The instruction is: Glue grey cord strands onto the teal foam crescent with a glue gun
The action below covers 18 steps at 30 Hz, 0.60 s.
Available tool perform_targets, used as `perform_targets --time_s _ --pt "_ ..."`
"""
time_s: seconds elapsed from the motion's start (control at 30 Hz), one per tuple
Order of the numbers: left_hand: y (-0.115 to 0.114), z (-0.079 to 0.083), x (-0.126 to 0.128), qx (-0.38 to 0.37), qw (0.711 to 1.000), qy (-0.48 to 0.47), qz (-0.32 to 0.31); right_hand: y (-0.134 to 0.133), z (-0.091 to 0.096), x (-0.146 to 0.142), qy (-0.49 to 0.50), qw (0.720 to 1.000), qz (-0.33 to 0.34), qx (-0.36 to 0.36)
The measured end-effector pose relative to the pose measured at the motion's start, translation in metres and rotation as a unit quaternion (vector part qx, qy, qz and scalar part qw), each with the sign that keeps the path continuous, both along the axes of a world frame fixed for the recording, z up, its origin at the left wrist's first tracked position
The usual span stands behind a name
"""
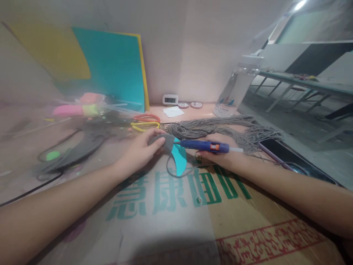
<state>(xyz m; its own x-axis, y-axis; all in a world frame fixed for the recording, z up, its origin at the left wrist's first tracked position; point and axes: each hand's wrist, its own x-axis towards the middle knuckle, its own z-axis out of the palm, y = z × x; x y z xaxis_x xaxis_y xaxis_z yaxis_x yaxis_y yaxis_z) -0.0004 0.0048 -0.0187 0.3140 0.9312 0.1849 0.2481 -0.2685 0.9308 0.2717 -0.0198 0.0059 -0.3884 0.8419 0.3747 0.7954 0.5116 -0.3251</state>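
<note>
My left hand (146, 147) pinches a blue foam crescent (179, 158) whose upper part is covered with rows of grey cord (167, 141). In my right hand (220, 151) is a blue hot glue gun (202, 145) with a white glue stick poking out of its back. Its nozzle points left and meets the edge of the cord-covered part, or comes very close to it. A loose strand of grey cord loops below the bare blue tip. Behind both hands lies a tangled hank of grey cord (209, 127).
Orange- and yellow-handled scissors (145, 123) lie beyond my left hand. A clear bottle (234, 90) stands at the back right, with a phone (292, 160) nearer. A small digital clock (170, 99) and blue sheets (116, 70) are by the wall. Printed cardboard (179, 228) covers the table.
</note>
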Motion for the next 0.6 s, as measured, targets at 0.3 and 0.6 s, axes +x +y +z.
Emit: perform_targets --time_s 0.3,0.6 --pt "-0.0011 0.002 0.0024 -0.023 1.0 -0.019 -0.006 0.0035 -0.0049 0.0024 -0.011 1.0 -0.015 0.006" --pt "-0.0028 0.0064 0.0015 -0.014 1.0 0.002 -0.008 0.0069 -0.0064 0.0041 -0.012 1.0 -0.021 0.005"
